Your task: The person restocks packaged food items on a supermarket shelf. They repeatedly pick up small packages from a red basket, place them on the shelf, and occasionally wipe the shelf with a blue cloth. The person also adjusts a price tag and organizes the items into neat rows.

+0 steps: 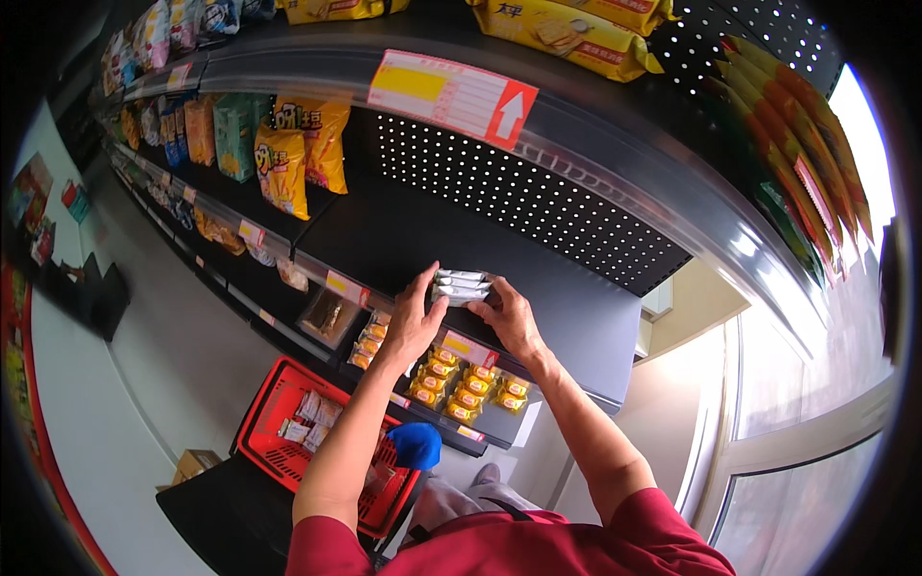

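Note:
A small stack of white wrapped snack packets [462, 286] sits between my two hands, over the front part of a black metal shelf [576, 324]. My left hand [418, 317] grips the stack's left side, thumb towards the front and fingers at the back. On the right side my right hand [508, 314] holds it with thumb and bent fingers. Below the hands, a price label strip [470, 350] runs along the shelf edge. A red plastic basket [263, 403] stands lower left, partly behind my left forearm, with several small wrapped packets [315, 417] inside.
Yellow snack bags [281, 169] stand on the shelf to the left. Rows of yellow-wrapped round cakes [468, 396] lie on the shelf below. An upper shelf edge [612, 158] with a label crosses overhead. A blue object [415, 445] is at the basket's edge. A glass door [799, 497] is at right.

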The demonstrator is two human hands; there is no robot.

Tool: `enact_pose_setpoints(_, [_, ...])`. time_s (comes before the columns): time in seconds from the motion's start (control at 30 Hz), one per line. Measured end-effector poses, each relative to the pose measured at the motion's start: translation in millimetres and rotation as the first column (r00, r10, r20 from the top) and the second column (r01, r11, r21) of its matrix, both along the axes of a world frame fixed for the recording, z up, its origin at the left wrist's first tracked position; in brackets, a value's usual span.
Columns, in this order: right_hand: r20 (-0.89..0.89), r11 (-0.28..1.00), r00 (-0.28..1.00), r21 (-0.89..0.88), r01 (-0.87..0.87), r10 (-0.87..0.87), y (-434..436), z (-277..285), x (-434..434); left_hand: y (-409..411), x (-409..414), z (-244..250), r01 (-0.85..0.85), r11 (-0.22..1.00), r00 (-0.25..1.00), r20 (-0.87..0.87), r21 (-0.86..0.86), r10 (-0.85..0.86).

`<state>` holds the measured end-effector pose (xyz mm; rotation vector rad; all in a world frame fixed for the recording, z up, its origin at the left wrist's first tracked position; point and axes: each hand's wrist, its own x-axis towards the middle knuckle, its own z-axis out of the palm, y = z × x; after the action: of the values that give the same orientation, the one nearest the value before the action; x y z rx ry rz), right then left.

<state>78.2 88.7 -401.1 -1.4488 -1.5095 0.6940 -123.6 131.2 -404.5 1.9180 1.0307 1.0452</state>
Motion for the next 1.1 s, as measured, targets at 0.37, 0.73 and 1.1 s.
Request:
enact_pose_setpoints(0.37, [0.286, 0.998, 0.957, 0.04, -0.053, 0.04, 3, 2, -7, 0, 4, -14, -0.036, 0.993, 0.994, -0.1, 0.116, 0.048])
enact_pose_setpoints(0.73, [0.105, 0.996, 0.992, -0.05, -0.07, 0.075, -6, 17, -8, 0, 4, -16, -0.056, 0.984, 0.995, -0.072, 0.168, 0.069])
enact_pose_setpoints(1.1, [-0.331, 0.991, 0.942, -0.097, -0.09, 0.053, 52, 7, -28, 58, -22, -8, -0.107, 0.993, 0.92, 0.374, -0.053, 0.119])
